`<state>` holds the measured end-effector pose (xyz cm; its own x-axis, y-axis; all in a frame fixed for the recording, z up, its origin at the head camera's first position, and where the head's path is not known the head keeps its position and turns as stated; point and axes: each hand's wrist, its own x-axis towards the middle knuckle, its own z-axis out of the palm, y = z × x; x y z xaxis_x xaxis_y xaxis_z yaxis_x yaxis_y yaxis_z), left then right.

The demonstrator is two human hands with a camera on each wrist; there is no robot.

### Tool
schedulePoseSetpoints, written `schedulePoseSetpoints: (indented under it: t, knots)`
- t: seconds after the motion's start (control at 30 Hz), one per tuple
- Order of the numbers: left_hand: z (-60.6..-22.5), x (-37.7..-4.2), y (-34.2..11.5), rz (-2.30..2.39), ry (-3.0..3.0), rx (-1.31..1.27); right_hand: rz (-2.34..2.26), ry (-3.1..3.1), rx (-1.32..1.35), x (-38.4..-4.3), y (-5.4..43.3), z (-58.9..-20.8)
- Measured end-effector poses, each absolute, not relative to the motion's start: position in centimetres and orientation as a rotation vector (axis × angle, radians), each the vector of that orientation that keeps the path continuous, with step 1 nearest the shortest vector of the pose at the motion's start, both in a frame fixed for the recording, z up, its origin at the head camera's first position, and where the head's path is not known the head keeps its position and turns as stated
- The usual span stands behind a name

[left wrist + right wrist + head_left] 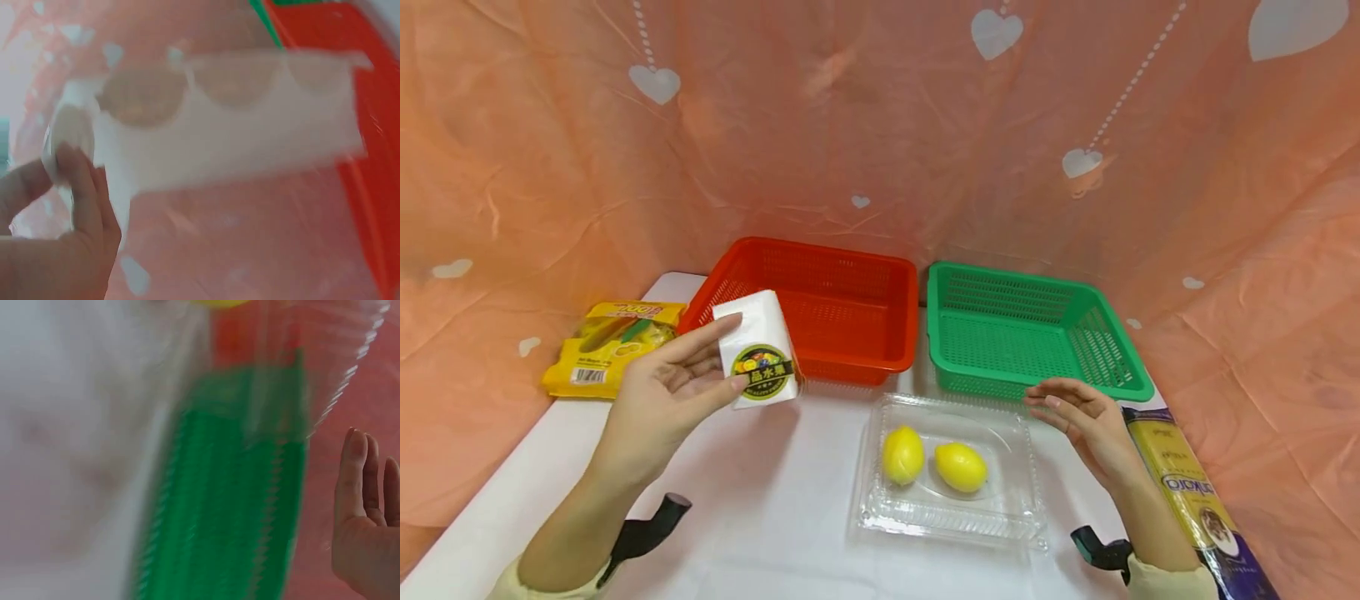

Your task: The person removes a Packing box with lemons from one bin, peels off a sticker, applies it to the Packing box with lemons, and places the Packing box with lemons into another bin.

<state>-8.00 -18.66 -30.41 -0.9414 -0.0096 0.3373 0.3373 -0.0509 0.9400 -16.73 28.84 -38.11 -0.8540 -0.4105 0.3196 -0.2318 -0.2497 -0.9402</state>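
Observation:
My left hand (655, 408) pinches a folded strip of fruit stickers (757, 323) between thumb and fingers, above the table in front of the red basket. A round, colourful fruit label faces me. In the left wrist view the sticker strip (244, 134) stretches out blurred, with several round labels along it. Two lemons (903, 456) lie side by side in a clear plastic clamshell box (951, 527) on the table. To the right of this box my right hand (1093, 429) hovers, fingers loosely bent and holding nothing, overlapping the green basket's front edge in the head view.
A red basket (827, 367) and a green basket (1037, 383) stand at the back against an orange curtain (850, 125) with white hearts. On the left lies a yellow bag (617, 350), and along the right edge a gold and purple package (1180, 475). White cloth (760, 517) covers the table.

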Motion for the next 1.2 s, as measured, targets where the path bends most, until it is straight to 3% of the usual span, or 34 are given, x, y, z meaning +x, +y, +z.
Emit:
schedulePoseSetpoints:
  t: [0.17, 0.4, 0.7, 1.2]
  knots:
    - [-29.2, -9.1, -14.3, -1.954, -1.953, -0.465, -2.288, 1.775, -0.919, -16.0, 24.8, -35.2]
    - [-30.2, -10.9, -9.2, -1.818, -1.955, -0.579, -2.232, 1.525, -1.233, -14.5, 17.9, -31.5]
    - [-31.7, -11.5, -6.2, -1.942, -1.876, -0.714, -2.248, 1.559, -1.045, -13.3, 16.0, -30.8]
    - [-32.9, -11.4, -4.8, -2.129, -1.814, -0.662, -2.259, 1.776, -0.874, -12.9, 14.1, -33.0]
